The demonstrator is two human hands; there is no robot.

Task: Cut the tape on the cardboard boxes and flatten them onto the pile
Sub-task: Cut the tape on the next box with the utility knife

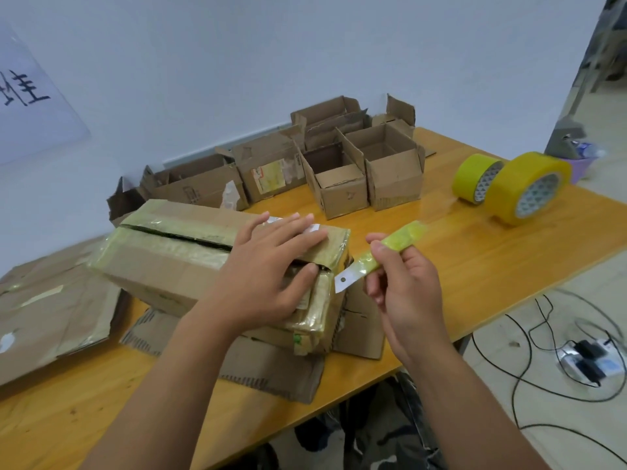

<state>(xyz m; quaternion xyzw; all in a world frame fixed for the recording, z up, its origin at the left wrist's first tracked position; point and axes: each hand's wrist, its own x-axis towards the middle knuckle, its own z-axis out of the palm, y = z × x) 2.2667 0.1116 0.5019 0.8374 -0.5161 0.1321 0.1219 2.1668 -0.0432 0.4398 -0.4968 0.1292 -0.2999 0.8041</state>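
On table [441, 239], left hand [268, 276] presses taped box [176, 259]; right hand's [403, 286] grip pinches knife [380, 256] beside it.

Taped box [176, 262], top seam slit

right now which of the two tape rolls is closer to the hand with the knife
The larger, orange-yellow tape roll, standing nearer the table's front edge. The smaller, greener roll sits behind it, farther from the right hand.
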